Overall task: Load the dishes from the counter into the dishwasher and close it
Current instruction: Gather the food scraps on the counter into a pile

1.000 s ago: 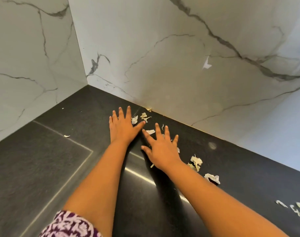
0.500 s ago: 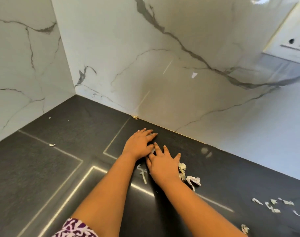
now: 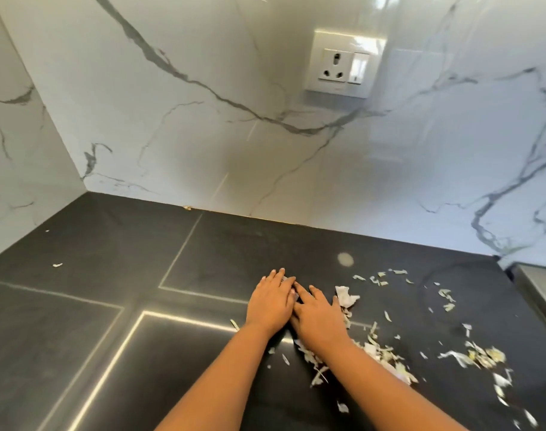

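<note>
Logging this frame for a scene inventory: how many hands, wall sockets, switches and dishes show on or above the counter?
Hands: 2, the left hand and right hand, flat on the black counter among vegetable scraps
Wall sockets: 1
Switches: 1
Dishes: 0
Total: 4

left hand (image 3: pixel 271 301) and right hand (image 3: pixel 319 318) flat side by side on dark table (image 3: pixel 79 337), pale vegetable scraps (image 3: pixel 380 349) scattered right, wall socket (image 3: pixel 343 65) on marble backsplash (image 3: pixel 203 135)

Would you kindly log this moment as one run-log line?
left hand: flat on counter | right hand: flat, beside left | scraps: strewn right of hands | dishes: none visible
</note>
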